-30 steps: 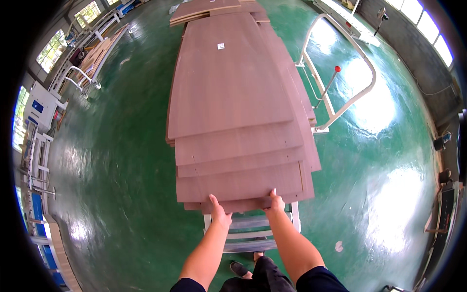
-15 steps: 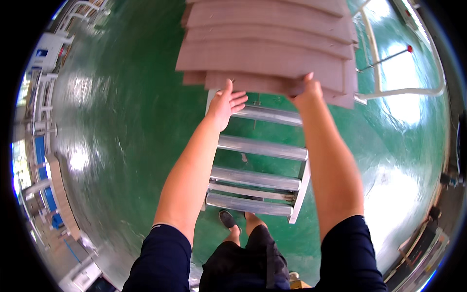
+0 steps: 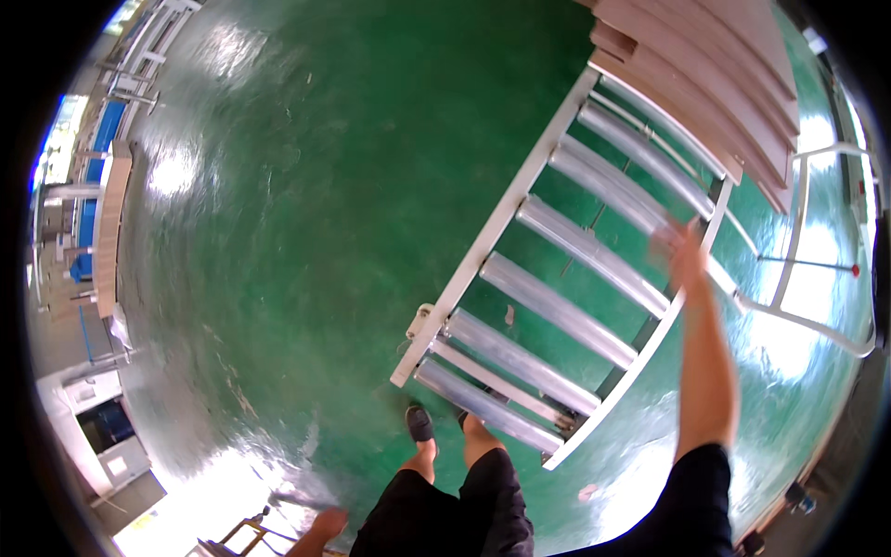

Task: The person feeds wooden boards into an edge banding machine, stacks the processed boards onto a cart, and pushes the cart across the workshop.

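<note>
My right hand [image 3: 682, 255] hangs over the right rail of a roller conveyor [image 3: 575, 232], smeared by motion, so its fingers cannot be made out. Nothing shows in it. Low at the left edge of my body is my left hand [image 3: 329, 522], away from the conveyor, its fingers too indistinct to read. Stacked brownish-pink boards [image 3: 715, 88] lie on the conveyor's far end, their layers unevenly offset. Bare metal rollers stretch from the stack down to my feet.
A bent white tube frame [image 3: 807, 320] with a red-tipped rod [image 3: 855, 270] stands right of the conveyor. A glossy green floor [image 3: 306, 241] spreads to the left, with benches and a wooden-edged table [image 3: 113, 223] beyond. Yellowish bars [image 3: 243, 537] show at the lower left.
My view has swung left, so conveyor and boards appear farther right and slanted. Both hands have come away from the boards; the left has dropped to my side.
</note>
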`<control>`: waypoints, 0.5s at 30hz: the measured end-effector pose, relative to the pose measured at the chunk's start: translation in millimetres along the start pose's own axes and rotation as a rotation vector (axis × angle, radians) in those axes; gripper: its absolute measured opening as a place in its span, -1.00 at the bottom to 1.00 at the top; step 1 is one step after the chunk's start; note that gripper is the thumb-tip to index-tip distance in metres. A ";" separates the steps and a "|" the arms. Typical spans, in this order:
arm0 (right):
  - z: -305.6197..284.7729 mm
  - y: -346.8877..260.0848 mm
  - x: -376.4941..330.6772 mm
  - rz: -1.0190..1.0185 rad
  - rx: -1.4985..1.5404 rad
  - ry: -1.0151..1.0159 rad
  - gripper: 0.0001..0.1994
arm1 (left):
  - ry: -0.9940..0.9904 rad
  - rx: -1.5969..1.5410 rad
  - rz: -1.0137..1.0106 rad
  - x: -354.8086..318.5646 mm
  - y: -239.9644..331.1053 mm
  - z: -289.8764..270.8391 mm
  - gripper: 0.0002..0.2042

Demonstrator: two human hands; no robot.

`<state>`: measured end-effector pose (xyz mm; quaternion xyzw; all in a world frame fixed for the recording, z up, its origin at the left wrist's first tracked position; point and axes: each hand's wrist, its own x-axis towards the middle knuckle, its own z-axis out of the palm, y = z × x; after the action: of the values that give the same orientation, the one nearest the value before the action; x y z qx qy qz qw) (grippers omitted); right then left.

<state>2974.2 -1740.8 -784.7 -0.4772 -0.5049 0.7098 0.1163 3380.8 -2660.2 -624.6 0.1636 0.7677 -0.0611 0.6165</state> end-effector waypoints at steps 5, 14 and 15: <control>-81.6 228.9 -178.8 0.200 -0.959 -0.235 -0.48 | -0.068 -1.055 -0.600 7.4 2.1 43.8 -0.69; -47.2 216.8 -423.3 0.926 -0.790 -0.525 -0.69 | 0.072 -0.682 -0.166 53.8 -120.2 -42.1 -0.60; -46.6 211.5 -409.7 0.951 -0.634 -0.441 -0.75 | 0.113 -0.526 -0.065 63.7 -148.5 -47.1 -0.59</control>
<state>3290.2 -2075.6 -732.0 -0.5035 -0.4355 0.5811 -0.4682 3276.8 -2774.6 -691.2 -0.0239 0.7953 0.1297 0.5917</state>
